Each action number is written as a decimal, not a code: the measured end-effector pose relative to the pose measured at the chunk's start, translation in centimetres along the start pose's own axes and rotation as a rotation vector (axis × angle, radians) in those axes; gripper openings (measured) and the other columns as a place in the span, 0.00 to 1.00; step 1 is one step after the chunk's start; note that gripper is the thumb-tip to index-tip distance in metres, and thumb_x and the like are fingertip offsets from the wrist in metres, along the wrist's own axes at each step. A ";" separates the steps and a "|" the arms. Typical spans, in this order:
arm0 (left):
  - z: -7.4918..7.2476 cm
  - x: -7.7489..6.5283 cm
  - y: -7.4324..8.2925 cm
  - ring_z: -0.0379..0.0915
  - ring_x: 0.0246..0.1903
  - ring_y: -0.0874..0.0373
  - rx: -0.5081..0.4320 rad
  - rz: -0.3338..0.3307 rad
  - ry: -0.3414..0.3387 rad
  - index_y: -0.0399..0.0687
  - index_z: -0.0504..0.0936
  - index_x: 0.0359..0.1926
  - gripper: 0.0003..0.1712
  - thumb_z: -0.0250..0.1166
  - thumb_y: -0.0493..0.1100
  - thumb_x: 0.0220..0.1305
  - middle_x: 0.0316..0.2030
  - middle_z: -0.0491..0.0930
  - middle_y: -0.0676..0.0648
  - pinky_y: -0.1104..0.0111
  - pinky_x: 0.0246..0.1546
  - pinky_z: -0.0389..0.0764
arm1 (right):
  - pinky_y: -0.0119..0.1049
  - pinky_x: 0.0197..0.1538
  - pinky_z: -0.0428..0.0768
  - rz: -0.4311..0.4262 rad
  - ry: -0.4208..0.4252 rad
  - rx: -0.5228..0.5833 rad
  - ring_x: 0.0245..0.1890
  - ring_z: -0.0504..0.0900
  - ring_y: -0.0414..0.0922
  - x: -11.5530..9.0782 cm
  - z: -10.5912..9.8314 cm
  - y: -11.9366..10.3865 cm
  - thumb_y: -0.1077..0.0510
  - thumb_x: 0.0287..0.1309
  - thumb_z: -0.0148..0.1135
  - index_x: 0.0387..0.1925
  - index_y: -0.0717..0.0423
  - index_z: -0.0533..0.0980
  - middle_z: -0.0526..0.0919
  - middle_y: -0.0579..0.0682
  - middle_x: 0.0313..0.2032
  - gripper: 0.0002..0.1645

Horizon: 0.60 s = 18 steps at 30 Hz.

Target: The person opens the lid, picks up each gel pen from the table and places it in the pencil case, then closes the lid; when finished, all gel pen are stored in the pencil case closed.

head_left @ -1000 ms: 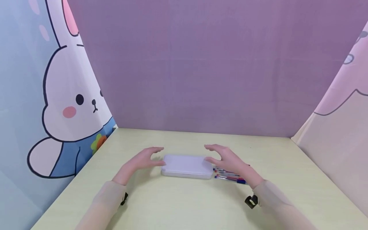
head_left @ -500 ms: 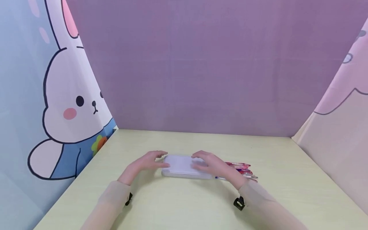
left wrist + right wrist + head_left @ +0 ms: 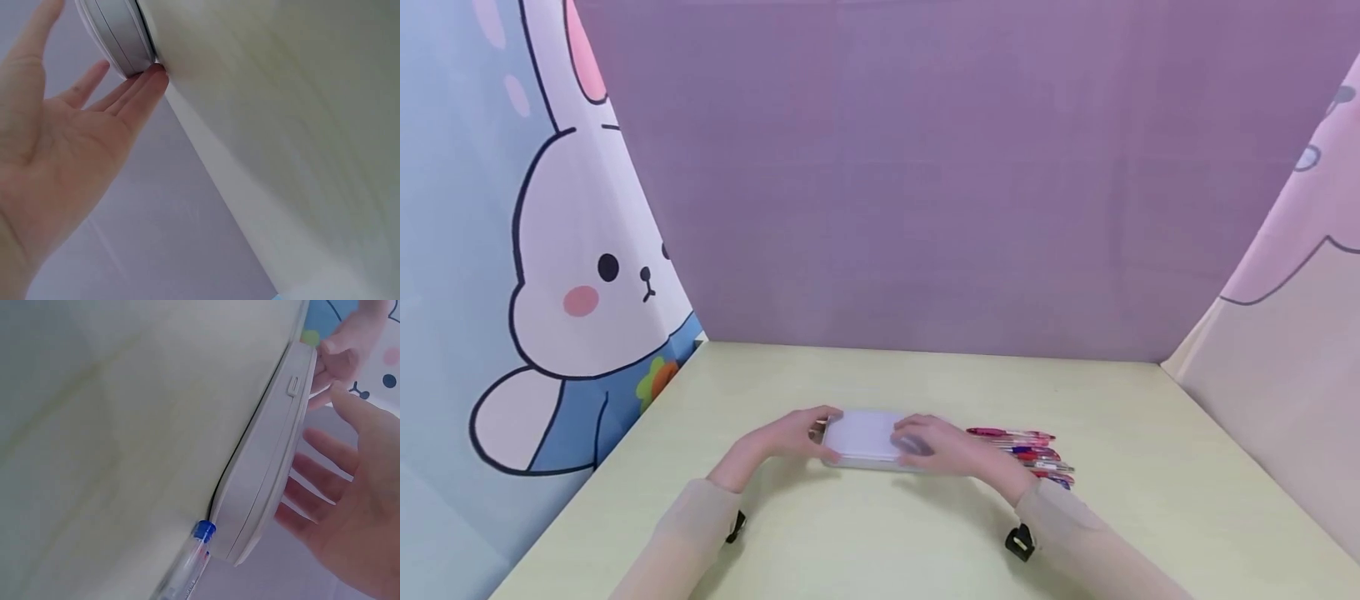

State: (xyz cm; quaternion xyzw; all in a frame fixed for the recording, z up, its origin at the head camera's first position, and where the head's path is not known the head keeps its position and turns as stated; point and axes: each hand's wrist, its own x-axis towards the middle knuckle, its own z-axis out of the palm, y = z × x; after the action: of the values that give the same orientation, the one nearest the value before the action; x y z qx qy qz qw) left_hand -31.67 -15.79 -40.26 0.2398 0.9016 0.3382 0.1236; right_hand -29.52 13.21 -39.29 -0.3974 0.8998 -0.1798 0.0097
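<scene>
A closed white pencil case (image 3: 865,435) lies flat on the table, its side seam and small catch visible in the right wrist view. At its left end, my left hand (image 3: 792,434) holds the corners, thumb at the front and fingers at the back. In the left wrist view the fingers (image 3: 140,94) touch the end of the case close to the tabletop. Over the right part of the case is my right hand (image 3: 943,446), its fingers (image 3: 322,478) spread and loosely bent beside the lid. Whether they touch it I cannot tell.
Several pens (image 3: 1037,454) with red, pink and blue parts lie right of the case, partly hidden by the right forearm. One blue-ended pen (image 3: 203,531) is close to the case's end. A purple backdrop (image 3: 925,183) stands behind the pale table (image 3: 880,542).
My right hand has moved left from the case's right end to over its lid, uncovering more pens. My left hand has moved slightly right and come closer around the left end.
</scene>
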 end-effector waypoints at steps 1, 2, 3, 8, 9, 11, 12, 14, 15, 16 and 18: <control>0.0 -0.1 0.0 0.67 0.59 0.40 -0.013 -0.002 -0.004 0.40 0.64 0.65 0.44 0.73 0.48 0.49 0.61 0.68 0.36 0.52 0.60 0.69 | 0.50 0.65 0.66 0.003 -0.009 -0.008 0.62 0.68 0.54 0.0 0.0 -0.1 0.44 0.61 0.58 0.56 0.56 0.74 0.72 0.55 0.61 0.28; 0.0 -0.1 -0.1 0.66 0.59 0.40 -0.021 -0.001 -0.006 0.40 0.64 0.65 0.44 0.74 0.46 0.48 0.62 0.68 0.36 0.51 0.60 0.68 | 0.51 0.64 0.66 -0.002 -0.011 -0.014 0.62 0.68 0.54 0.0 0.0 -0.1 0.44 0.60 0.59 0.55 0.57 0.75 0.72 0.56 0.60 0.27; 0.0 -0.2 -0.2 0.66 0.59 0.39 -0.024 0.003 -0.008 0.40 0.65 0.65 0.45 0.75 0.46 0.47 0.62 0.67 0.35 0.51 0.60 0.68 | 0.51 0.64 0.66 0.000 -0.017 -0.020 0.62 0.68 0.54 0.0 0.0 -0.2 0.45 0.60 0.59 0.55 0.57 0.75 0.72 0.56 0.60 0.27; 0.0 -0.2 -0.4 0.66 0.59 0.39 -0.005 0.052 -0.014 0.40 0.66 0.63 0.43 0.74 0.45 0.47 0.61 0.68 0.35 0.50 0.61 0.67 | 0.50 0.64 0.67 0.004 -0.027 -0.030 0.62 0.68 0.54 -0.1 -0.1 -0.2 0.48 0.58 0.62 0.55 0.56 0.75 0.72 0.55 0.60 0.26; 0.0 -0.2 -0.5 0.66 0.60 0.39 -0.003 0.060 -0.016 0.40 0.66 0.63 0.42 0.74 0.45 0.48 0.61 0.68 0.36 0.50 0.61 0.66 | 0.50 0.64 0.67 0.008 -0.031 -0.030 0.62 0.68 0.53 0.0 -0.2 -0.2 0.48 0.57 0.63 0.55 0.55 0.75 0.72 0.54 0.60 0.26; -0.1 -0.2 -0.5 0.65 0.60 0.40 0.001 0.069 -0.019 0.40 0.67 0.62 0.40 0.73 0.45 0.49 0.62 0.68 0.36 0.50 0.62 0.66 | 0.49 0.64 0.67 0.004 -0.034 -0.031 0.62 0.69 0.53 0.0 -0.3 -0.2 0.49 0.56 0.64 0.55 0.56 0.75 0.73 0.54 0.60 0.26; -0.1 -0.2 -0.6 0.65 0.60 0.40 0.005 0.072 -0.018 0.40 0.68 0.62 0.39 0.72 0.45 0.50 0.61 0.68 0.36 0.50 0.62 0.66 | 0.49 0.63 0.68 0.000 -0.033 -0.028 0.61 0.69 0.53 0.1 -0.3 -0.1 0.50 0.56 0.64 0.54 0.56 0.76 0.73 0.54 0.59 0.26; -0.2 -0.2 -0.7 0.66 0.60 0.41 0.018 0.075 -0.019 0.40 0.68 0.61 0.37 0.71 0.45 0.52 0.61 0.69 0.36 0.51 0.62 0.66 | 0.49 0.63 0.68 -0.005 -0.038 -0.026 0.61 0.70 0.53 0.2 -0.4 -0.1 0.51 0.55 0.65 0.55 0.56 0.75 0.74 0.54 0.59 0.26; -0.3 -0.2 -0.7 0.66 0.60 0.41 0.028 0.077 -0.019 0.41 0.68 0.61 0.36 0.71 0.45 0.53 0.61 0.69 0.37 0.52 0.62 0.67 | 0.48 0.63 0.68 -0.008 -0.040 -0.028 0.61 0.70 0.52 0.3 -0.4 0.0 0.51 0.55 0.65 0.55 0.57 0.75 0.74 0.54 0.59 0.26; -0.3 -0.3 -0.8 0.67 0.60 0.42 0.040 0.085 -0.016 0.40 0.69 0.61 0.36 0.71 0.45 0.53 0.61 0.70 0.37 0.52 0.61 0.68 | 0.48 0.63 0.68 -0.012 -0.040 -0.031 0.61 0.70 0.53 0.4 -0.4 0.0 0.51 0.55 0.65 0.55 0.57 0.75 0.74 0.54 0.59 0.26; -0.4 -0.3 -0.9 0.70 0.57 0.43 0.051 0.107 -0.015 0.38 0.70 0.60 0.33 0.69 0.45 0.55 0.59 0.71 0.36 0.54 0.58 0.71 | 0.48 0.63 0.68 -0.021 -0.039 -0.024 0.60 0.70 0.53 0.4 -0.3 0.0 0.52 0.55 0.65 0.55 0.58 0.75 0.74 0.54 0.58 0.26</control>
State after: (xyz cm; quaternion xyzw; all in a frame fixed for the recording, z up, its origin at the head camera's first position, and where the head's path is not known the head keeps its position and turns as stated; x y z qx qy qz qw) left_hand -31.83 -16.76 -40.53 0.2933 0.8949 0.3194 0.1057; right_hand -29.84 13.02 -38.90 -0.4101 0.8974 -0.1614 0.0206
